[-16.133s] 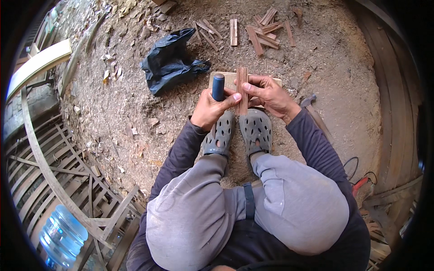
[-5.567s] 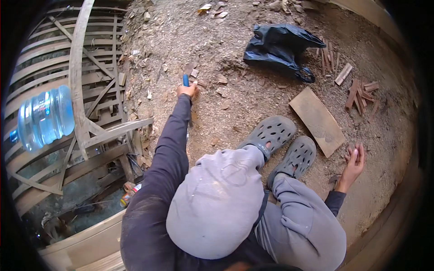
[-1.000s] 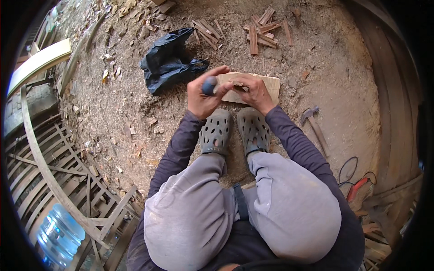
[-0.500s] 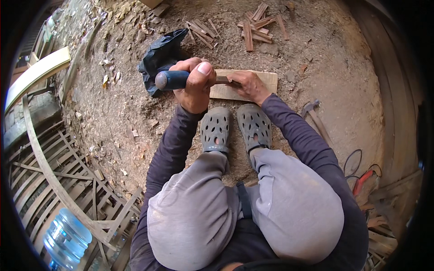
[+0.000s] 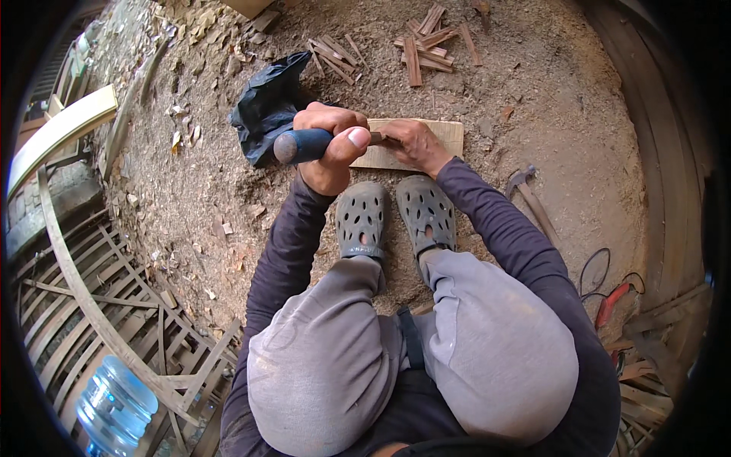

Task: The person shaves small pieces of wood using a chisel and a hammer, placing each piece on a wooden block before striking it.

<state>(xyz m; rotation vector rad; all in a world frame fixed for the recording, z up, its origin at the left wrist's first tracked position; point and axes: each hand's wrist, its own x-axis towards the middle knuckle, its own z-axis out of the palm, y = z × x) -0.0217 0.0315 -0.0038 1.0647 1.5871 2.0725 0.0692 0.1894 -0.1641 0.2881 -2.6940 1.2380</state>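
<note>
- Grips a blue handle (image 5: 308, 145) in the left hand (image 5: 333, 143), closed round it with the thumb along the side.
- Pinches a thin brown piece (image 5: 391, 142), perhaps wood, in the right hand (image 5: 419, 146), just beside the left and above the board (image 5: 449, 135); cannot tell any contact with the board.
- Shows a hammer (image 5: 538, 209) right of the board.
- Farther off, shows a dark bag (image 5: 263, 114) and two groups of sticks (image 5: 412, 62).
- Seems partway along, with sticks already laid out and one piece in hand; cannot tell the remainder.
- Shows no readable label or writing.

At eleven o'clock, the dark-blue cylindrical tool handle (image 5: 311, 145) has a brownish-grey end (image 5: 285, 148). Toward one o'clock, the rectangular wooden board (image 5: 451, 135) is pale tan, the slim wooden sticks (image 5: 412, 61) reddish-brown.
</note>
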